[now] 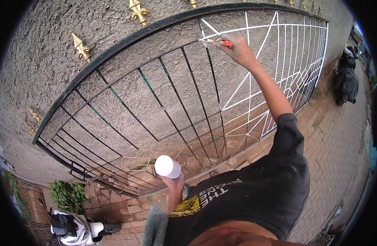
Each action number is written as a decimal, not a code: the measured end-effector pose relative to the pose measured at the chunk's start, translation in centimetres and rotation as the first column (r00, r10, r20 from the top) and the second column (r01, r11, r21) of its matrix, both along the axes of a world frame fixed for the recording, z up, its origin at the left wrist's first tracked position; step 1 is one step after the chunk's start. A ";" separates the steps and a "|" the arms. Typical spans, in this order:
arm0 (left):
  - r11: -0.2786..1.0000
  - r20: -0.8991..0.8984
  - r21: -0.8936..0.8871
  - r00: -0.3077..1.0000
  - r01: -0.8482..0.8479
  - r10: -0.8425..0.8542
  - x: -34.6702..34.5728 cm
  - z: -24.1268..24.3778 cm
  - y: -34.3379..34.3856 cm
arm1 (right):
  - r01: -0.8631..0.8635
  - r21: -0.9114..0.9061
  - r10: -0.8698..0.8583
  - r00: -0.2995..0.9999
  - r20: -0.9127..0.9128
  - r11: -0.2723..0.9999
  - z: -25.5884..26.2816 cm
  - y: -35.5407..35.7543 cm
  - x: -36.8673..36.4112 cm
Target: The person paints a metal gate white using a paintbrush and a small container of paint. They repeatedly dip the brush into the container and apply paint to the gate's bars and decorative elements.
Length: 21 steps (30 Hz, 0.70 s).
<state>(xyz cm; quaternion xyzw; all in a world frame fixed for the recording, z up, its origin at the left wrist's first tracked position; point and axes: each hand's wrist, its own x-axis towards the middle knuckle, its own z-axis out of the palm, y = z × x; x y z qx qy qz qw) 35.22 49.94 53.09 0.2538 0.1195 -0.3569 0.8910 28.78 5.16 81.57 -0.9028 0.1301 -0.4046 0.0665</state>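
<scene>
My right hand (237, 50) grips a paintbrush (217, 42) with a red-ended handle. Its white-wet bristles touch the upper crossbar of a metal gate (176, 126), where a dark upright meets it. Right of the brush many gate bars are coated white; to the left they are black, some with green patches. Low in front of my body, my left hand (175, 182) holds a white cup (167, 167) whose opening shows solid white, probably paint. White specks dot my right hand and forearm.
Behind the gate stands a rough grey wall (121, 55). Gold spearhead finials (81, 47) top the frame. A white motor scooter (76, 227) is at lower left near a leafy bush (67, 196). Another motorcycle (348, 78) stands far right on the paved lane (333, 147).
</scene>
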 end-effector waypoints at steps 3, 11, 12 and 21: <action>0.999 0.012 0.034 1.000 0.013 -0.013 0.2 -0.2 -1.1 | -0.003 -0.360 0.098 0.965 0.244 0.933 0.9 -1.0 0.7; 0.999 0.002 0.024 1.000 -0.021 0.021 -0.6 -1.0 -0.5 | -0.132 -0.192 0.076 0.959 -0.274 0.972 -2.3 2.7 0.7; 0.999 -0.005 0.034 1.000 -0.022 0.022 -0.7 -1.1 0.0 | -0.151 -0.144 0.127 0.979 -0.158 0.978 -1.0 3.0 0.5; 0.999 0.027 0.012 0.999 -0.042 0.041 0.0 -1.8 -0.2 | -0.035 -0.560 0.088 0.994 0.069 0.828 -0.9 -0.2 2.4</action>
